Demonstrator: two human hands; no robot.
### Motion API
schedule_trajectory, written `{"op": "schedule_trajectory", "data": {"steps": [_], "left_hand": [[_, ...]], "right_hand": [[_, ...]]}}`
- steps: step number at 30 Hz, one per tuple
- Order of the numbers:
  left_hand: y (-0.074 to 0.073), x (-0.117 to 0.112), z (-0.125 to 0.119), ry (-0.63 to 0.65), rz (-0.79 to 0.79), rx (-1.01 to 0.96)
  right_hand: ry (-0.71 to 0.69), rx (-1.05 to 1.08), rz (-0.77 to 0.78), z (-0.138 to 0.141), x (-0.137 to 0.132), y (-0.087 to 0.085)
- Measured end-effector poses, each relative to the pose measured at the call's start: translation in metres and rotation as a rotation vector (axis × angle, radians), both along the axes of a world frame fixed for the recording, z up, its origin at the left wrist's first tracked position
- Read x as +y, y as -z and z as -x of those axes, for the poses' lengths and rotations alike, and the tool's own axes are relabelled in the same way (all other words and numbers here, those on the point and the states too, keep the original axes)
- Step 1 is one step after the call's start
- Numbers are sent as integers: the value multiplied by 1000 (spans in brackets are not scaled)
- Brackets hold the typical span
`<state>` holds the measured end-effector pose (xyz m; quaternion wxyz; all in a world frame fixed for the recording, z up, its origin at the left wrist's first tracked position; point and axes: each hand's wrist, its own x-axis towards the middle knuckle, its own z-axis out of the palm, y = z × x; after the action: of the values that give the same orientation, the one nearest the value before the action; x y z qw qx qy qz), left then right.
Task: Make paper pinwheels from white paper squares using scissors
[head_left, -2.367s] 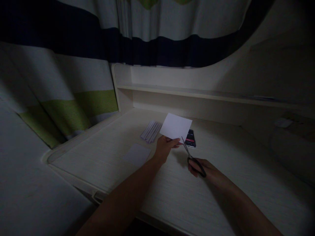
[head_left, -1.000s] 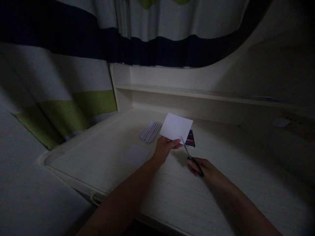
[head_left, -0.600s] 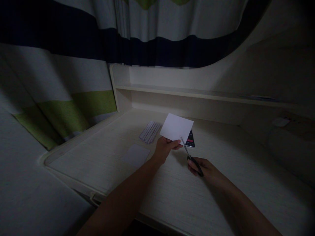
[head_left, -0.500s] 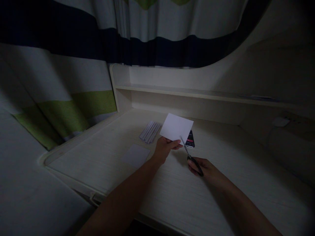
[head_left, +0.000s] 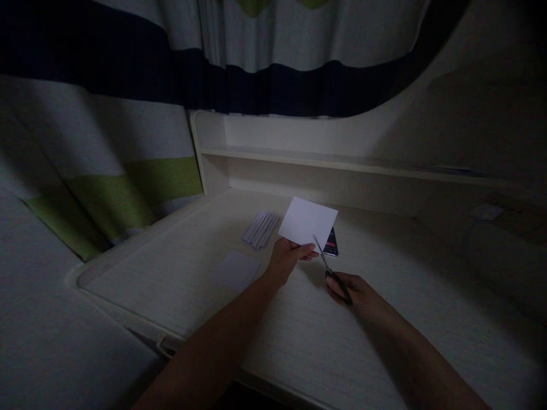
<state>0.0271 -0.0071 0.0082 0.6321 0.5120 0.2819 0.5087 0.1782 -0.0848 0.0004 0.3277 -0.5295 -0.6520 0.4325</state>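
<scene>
My left hand (head_left: 285,259) pinches the near edge of a white sheet of paper (head_left: 307,221) and holds it up over the pale desk (head_left: 299,336). In my right hand (head_left: 356,293) is a pair of black-handled scissors (head_left: 331,267), fingers through the loops. The blades point up and away, and their tips meet the paper's lower right edge beside my left thumb.
A stack of narrow paper strips (head_left: 260,228) lies behind my left hand. A flat square of paper (head_left: 236,269) lies on the desk to the left. A phone (head_left: 331,244) with a lit screen lies behind the sheet. A shelf (head_left: 342,162) and a striped curtain (head_left: 128,142) stand behind.
The scissor handles have closed a little and the blades have crept slightly further up along the paper's edge. Both hands otherwise stay where they were.
</scene>
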Motion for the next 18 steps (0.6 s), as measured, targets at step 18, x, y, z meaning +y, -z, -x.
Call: {"op": "schedule_trajectory", "data": {"steps": [18], "left_hand": [[2,-1,-2,25,-21,-12]], "right_hand": [[19,48,15,-4,2,9]]}}
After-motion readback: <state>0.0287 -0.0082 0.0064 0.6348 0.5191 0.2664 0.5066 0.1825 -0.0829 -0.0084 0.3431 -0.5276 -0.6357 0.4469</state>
